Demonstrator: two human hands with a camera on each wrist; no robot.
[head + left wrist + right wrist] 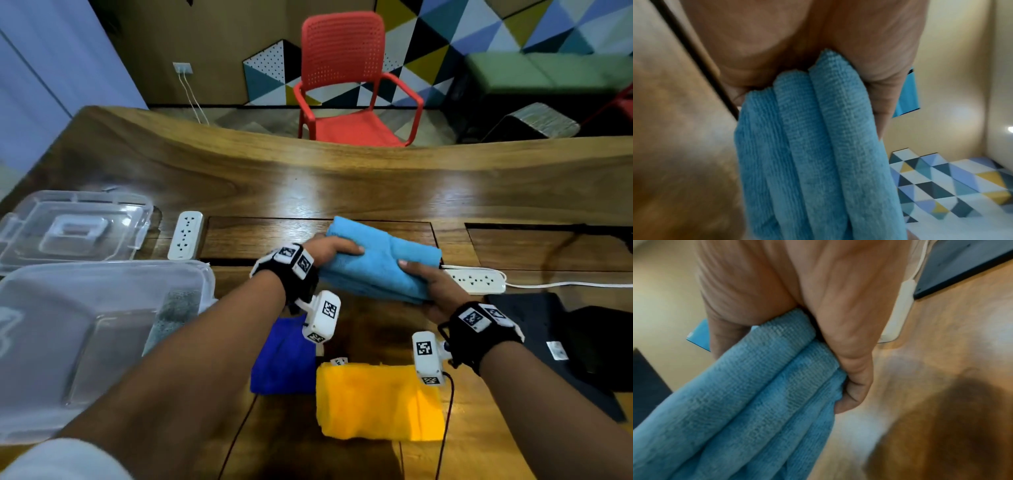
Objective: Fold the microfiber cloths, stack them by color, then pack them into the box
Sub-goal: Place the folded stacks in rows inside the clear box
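left hand (330, 250): grips the left end of the light blue stack (380, 263), thumb on top, fingers under. Left wrist view shows 3 folded layers (818, 146) pinched in it.
right hand (430, 284): grips the right near end of the same stack, thumb on top. Right wrist view shows fingers (855, 386) curled round the layered edge (756, 394).
light blue stack: 1 bundle, held between both hands above the wooden table (308, 178), mid-table; whether its underside touches the wood, can't tell.
other cloths: 1 dark blue (282, 356) and 1 yellow (373, 401), both folded, flat on the table near edge, side by side, touching or nearly so. 1 black cloth (561, 346) flat at right, white tag showing.
box (85, 342): 1 clear plastic tub, left of the arms, grey cloth (174, 311) visible through its wall.
lid (72, 226): 1, clear, lying on the table behind the box.
power strips: 2, white; one (185, 234) beside the lid, one (476, 279) just right of the stack.
chair (352, 82): 1 red, beyond the table.
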